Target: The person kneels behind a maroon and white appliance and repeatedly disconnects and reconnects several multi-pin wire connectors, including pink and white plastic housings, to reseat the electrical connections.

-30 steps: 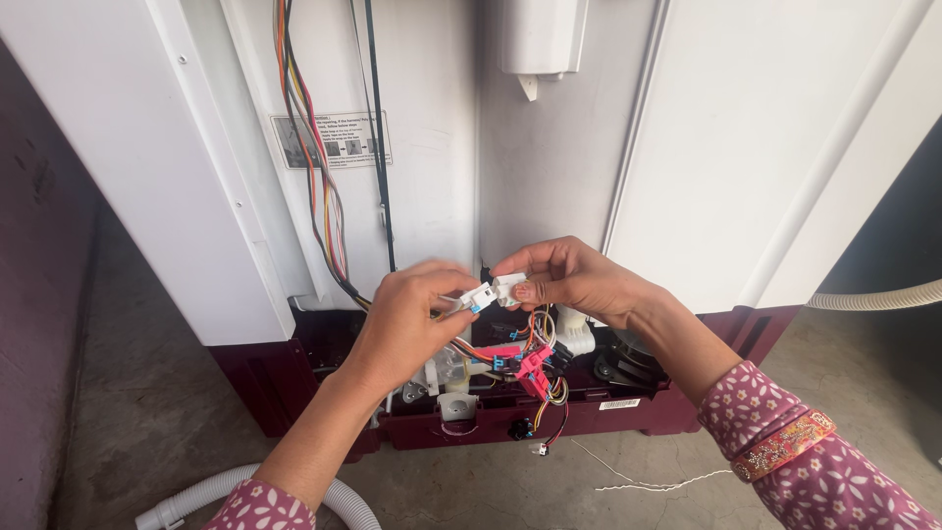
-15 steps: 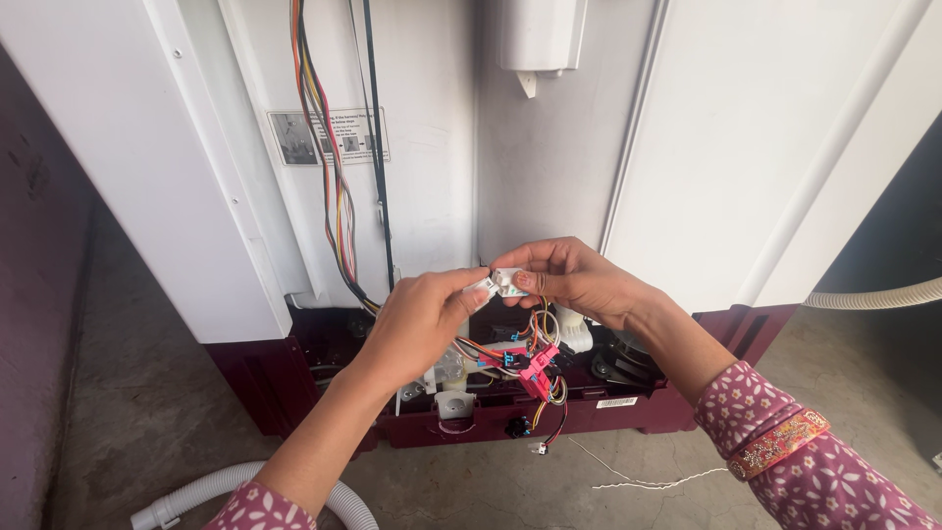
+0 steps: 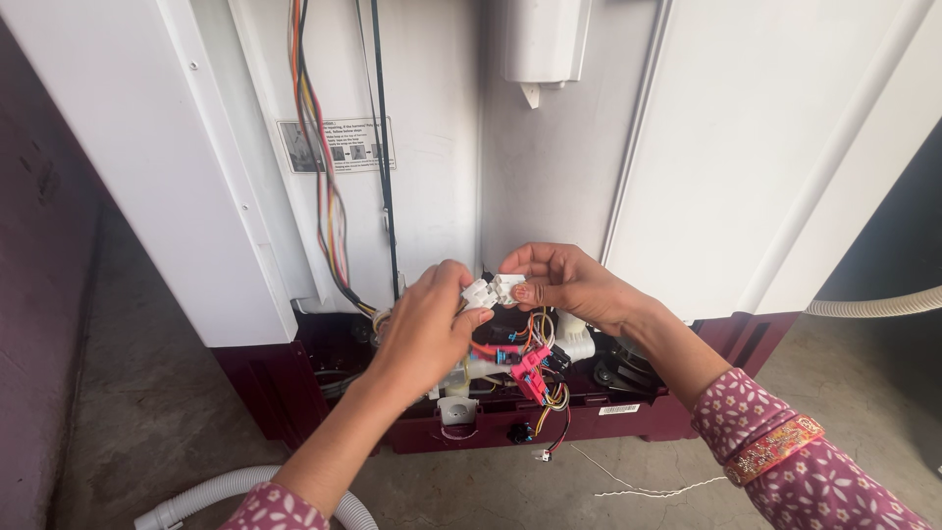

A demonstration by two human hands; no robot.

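Far left of the white connector pair [image 3: 493, 291]: grey concrete floor [image 3: 137, 412] and a white corrugated hose [image 3: 211, 491] curling low along it. Closer in, up and left of the connectors: a white appliance panel [image 3: 147, 177], a grey printed label [image 3: 339, 145], a multicoloured wire bundle [image 3: 324, 177] and a black cable [image 3: 383, 167] running down the cabinet. Immediately left of the connectors: left hand [image 3: 427, 329], fingers [image 3: 461, 294] curled narrow, pinching the left connector half. Connectors held in mid-air, the two halves touching, in front of the open maroon base compartment [image 3: 294, 393]. Directly below them: red, pink, yellow and black wiring [image 3: 535, 368] and a small white part [image 3: 456, 410]. Immediately right: right hand [image 3: 569, 285], fingertips [image 3: 525, 291] closed tight on the right half. Further right: floral maroon sleeve [image 3: 814, 481] with a patterned band, a loose white wire [image 3: 648, 486] on the floor, a second white hose [image 3: 873, 306].
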